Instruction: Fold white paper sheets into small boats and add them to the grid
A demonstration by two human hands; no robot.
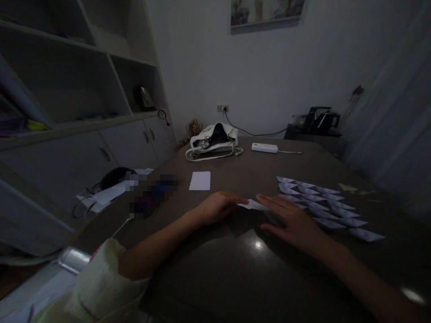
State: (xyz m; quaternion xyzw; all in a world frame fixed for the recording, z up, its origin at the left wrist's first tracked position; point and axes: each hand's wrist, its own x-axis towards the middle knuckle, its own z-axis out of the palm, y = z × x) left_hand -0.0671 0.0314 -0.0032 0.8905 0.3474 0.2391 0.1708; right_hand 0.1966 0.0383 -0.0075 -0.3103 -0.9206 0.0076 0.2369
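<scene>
A small folded piece of white paper (252,205) lies on the dark table between my hands. My left hand (218,207) has its fingers bent together and grips the paper's left end. Over the right end my right hand (289,217) is open, fingers stretched out and thumb spread apart; its fingertips touch or nearly touch the paper. Just right of that hand, several folded paper triangles (316,207) lie in rows, partly hidden by it. A stack of white paper sheets (200,181) rests beyond my left hand.
At the table's far side are a white handbag (213,141) and a white power bank-like device (264,147) with a short strap. A blurred-out dark object (151,197) lies at left. Kettles (323,120) stand on a back-right stand; shelves (67,80) line the left wall.
</scene>
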